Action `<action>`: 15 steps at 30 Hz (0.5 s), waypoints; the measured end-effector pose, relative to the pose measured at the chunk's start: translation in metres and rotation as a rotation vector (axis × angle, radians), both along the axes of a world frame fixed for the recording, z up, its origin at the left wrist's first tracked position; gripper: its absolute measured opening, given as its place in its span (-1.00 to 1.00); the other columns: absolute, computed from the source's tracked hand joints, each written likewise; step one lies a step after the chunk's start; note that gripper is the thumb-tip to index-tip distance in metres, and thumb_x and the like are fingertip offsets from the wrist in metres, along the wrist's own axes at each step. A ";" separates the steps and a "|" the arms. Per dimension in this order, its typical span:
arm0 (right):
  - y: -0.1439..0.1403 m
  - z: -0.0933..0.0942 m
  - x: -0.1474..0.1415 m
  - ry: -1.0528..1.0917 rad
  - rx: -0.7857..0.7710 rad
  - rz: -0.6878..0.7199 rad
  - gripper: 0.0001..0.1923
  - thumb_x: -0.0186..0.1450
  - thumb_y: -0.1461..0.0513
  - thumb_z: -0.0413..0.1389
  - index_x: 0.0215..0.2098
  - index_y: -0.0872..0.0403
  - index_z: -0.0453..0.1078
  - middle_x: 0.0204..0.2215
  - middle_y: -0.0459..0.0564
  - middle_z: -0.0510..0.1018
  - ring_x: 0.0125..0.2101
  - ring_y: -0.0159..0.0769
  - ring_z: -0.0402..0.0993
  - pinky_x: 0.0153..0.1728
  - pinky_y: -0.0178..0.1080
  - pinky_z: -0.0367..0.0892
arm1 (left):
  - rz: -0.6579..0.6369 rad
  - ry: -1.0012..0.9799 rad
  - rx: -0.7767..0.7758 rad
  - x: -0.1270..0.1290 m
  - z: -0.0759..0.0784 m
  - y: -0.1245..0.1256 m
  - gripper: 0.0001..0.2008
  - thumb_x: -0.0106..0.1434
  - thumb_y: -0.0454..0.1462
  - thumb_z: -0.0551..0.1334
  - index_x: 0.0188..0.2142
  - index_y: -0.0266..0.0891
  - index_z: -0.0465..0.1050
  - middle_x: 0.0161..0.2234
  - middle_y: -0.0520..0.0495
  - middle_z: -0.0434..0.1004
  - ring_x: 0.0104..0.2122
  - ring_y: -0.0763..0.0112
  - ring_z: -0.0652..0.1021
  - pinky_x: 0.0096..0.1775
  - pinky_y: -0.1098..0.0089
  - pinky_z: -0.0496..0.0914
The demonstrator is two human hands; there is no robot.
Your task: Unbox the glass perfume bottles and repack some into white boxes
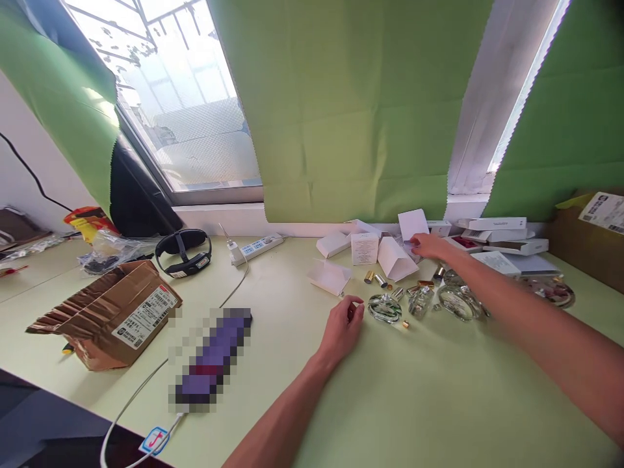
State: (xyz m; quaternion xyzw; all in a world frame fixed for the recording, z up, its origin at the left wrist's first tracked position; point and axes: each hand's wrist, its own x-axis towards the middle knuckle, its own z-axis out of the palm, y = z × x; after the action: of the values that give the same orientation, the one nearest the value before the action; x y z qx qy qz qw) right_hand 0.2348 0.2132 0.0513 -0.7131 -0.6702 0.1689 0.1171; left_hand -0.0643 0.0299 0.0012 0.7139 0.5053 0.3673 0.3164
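While outstretched, right hand (pixel 429 247) on white box (pixel 396 259)

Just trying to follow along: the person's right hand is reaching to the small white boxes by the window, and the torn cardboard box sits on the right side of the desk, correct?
Not quite. The head view shows the torn cardboard box on the left side of the desk, not the right. The rest holds: the right hand reaches to the small white boxes by the window.

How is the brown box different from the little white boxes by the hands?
The brown cardboard box is bigger, torn open and crumpled; the white boxes are smaller and neat. The brown box lies alone, far left of the left hand; the white boxes cluster by the right hand. Both kinds sit on the table.
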 end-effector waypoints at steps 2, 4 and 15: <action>0.001 -0.005 -0.001 -0.092 -0.005 0.006 -0.66 0.37 0.14 0.09 0.07 0.09 0.34 0.03 0.07 0.44 -0.06 -0.22 0.45 -0.07 -0.06 0.42 | 0.000 0.000 0.003 0.000 -0.001 0.000 -0.69 0.37 -0.08 0.00 -0.13 -0.21 0.38 -0.45 0.06 0.33 -0.45 0.46 0.31 -0.37 0.44 0.22; 0.001 -0.011 -0.002 -0.164 -0.005 0.002 -0.64 0.37 0.14 0.10 0.08 0.11 0.33 0.03 0.08 0.44 -0.07 -0.21 0.45 -0.08 -0.05 0.42 | -0.001 0.004 0.004 0.000 -0.001 0.000 -0.69 0.37 -0.08 0.00 -0.14 -0.21 0.38 -0.45 0.06 0.34 -0.45 0.46 0.31 -0.37 0.44 0.23; -0.008 0.013 -0.007 -0.217 -0.031 -0.110 -0.63 0.37 0.13 0.08 0.09 0.10 0.32 0.03 0.08 0.43 -0.07 -0.22 0.45 -0.08 -0.05 0.42 | 0.003 -0.006 0.017 0.000 -0.001 0.001 -0.67 0.36 -0.07 0.00 -0.14 -0.20 0.40 -0.46 0.05 0.36 -0.46 0.45 0.33 -0.39 0.44 0.24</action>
State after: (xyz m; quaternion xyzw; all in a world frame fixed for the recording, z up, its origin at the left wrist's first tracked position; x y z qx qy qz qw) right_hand 0.2281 0.2049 0.0646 -0.7645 -0.6362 0.0945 0.0417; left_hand -0.0646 0.0307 -0.0001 0.7149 0.5022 0.3740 0.3112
